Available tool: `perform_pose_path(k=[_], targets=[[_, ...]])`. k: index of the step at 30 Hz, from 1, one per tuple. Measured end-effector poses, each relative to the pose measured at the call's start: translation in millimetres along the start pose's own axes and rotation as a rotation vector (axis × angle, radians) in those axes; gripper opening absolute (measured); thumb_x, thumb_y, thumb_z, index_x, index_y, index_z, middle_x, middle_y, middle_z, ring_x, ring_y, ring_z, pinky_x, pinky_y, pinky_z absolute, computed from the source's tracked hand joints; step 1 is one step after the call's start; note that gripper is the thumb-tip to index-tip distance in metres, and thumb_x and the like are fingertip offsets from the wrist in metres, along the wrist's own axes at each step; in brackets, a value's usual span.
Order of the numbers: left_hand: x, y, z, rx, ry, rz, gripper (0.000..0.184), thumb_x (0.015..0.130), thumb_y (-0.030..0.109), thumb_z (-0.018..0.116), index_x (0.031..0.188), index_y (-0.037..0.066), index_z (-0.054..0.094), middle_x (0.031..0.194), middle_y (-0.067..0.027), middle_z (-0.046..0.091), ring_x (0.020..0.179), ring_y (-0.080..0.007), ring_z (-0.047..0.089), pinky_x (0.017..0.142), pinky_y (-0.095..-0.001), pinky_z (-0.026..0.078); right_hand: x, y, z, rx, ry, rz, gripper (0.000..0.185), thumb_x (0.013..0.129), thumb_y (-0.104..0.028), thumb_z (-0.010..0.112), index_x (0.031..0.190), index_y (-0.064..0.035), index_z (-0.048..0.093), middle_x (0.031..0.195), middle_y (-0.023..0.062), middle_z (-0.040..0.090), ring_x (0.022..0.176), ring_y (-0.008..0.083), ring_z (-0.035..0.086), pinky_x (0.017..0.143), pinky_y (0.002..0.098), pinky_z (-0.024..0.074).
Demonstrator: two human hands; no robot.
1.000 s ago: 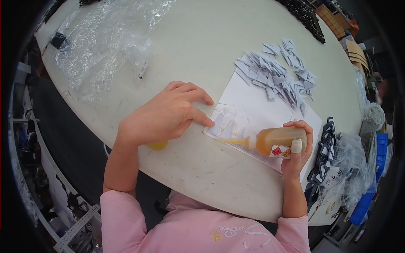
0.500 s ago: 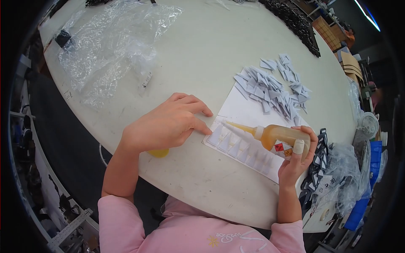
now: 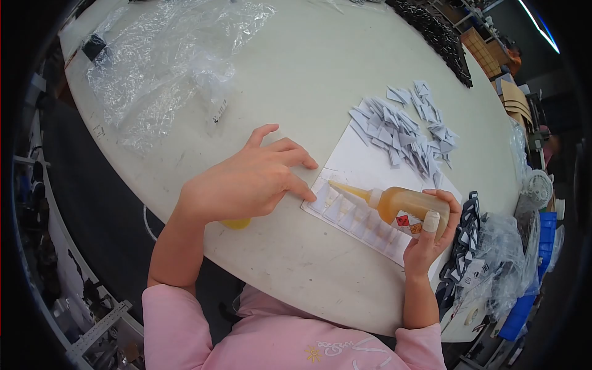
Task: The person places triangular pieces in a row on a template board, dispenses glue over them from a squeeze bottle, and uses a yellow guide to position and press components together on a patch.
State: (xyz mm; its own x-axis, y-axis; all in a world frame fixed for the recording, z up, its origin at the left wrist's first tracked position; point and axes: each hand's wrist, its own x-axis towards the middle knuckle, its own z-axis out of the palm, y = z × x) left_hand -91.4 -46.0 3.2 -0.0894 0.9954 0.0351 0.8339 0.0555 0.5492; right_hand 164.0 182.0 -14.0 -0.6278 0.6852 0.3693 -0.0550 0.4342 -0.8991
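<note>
Clamps bottle [image 3: 399,203] in right hand [image 3: 433,240]; looks light, squeezable, best held around the middle. Spreads left hand [image 3: 250,180] wide, with white card [image 3: 350,159] just rightward.

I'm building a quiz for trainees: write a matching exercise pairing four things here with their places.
1. translucent bottle of amber liquid
2. crumpled clear plastic film
3. heap of small pale triangular pieces
4. rounded yellow object

A. partly hidden by the left hand
B. left part of the off-white table
C. in the right hand
D. partly on the flat white sheet

Pairs: 1-C; 2-B; 3-D; 4-A
</note>
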Motion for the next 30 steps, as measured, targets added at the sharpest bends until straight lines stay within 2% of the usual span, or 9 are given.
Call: perform_pose_path(k=[3, 21, 27, 30], targets=[[-0.2, -0.7, 0.9, 0.008, -0.004, -0.001, 0.047, 0.081, -0.006, 0.067, 0.111, 0.026, 0.084, 0.139, -0.0026, 0.063, 0.135, -0.0228, 0.054, 0.127, -0.0606, 0.019, 0.4, 2.1, -1.3, -0.018, -0.018, -0.032, 0.049, 0.102, -0.032, 0.066, 0.136, -0.002, 0.049, 0.128, 0.0142, 0.06, 0.119, 0.0196, 0.06, 0.106, 0.0348, 0.0488], [-0.5, -1.6, 2.5, 0.013, 0.003, -0.007, 0.048, 0.082, -0.007, 0.067, 0.111, 0.026, 0.085, 0.138, -0.0031, 0.064, 0.135, -0.0223, 0.054, 0.128, -0.0604, 0.018, -1.0, 3.5, -0.6, -0.022, -0.06, -0.026, 0.051, 0.102, -0.034, 0.066, 0.136, -0.0014, 0.048, 0.128, 0.0146, 0.06, 0.118, 0.0196, 0.061, 0.104, 0.0341, 0.0501], [-1.7, -2.2, 3.5, -0.001, 0.01, -0.008, 0.047, 0.082, -0.006, 0.067, 0.111, 0.027, 0.085, 0.138, -0.0031, 0.064, 0.136, -0.022, 0.054, 0.128, -0.0603, 0.018, -0.9, -4.3, 3.3, 0.024, -0.032, 0.019, 0.047, 0.101, -0.031, 0.066, 0.133, -0.0004, 0.051, 0.126, 0.0134, 0.061, 0.117, 0.02, 0.06, 0.105, 0.035, 0.0463], [-1.2, -1.9, 2.2, -0.005, -0.003, -0.013, 0.046, 0.083, -0.006, 0.067, 0.11, 0.027, 0.085, 0.138, -0.0034, 0.064, 0.136, -0.0221, 0.054, 0.128, -0.0602, 0.018, -1.2, 1.4, 0.0, -0.02, -0.055, -0.009, 0.05, 0.102, -0.034, 0.066, 0.135, -0.0016, 0.048, 0.127, 0.0148, 0.06, 0.119, 0.0197, 0.06, 0.105, 0.0343, 0.0496]])
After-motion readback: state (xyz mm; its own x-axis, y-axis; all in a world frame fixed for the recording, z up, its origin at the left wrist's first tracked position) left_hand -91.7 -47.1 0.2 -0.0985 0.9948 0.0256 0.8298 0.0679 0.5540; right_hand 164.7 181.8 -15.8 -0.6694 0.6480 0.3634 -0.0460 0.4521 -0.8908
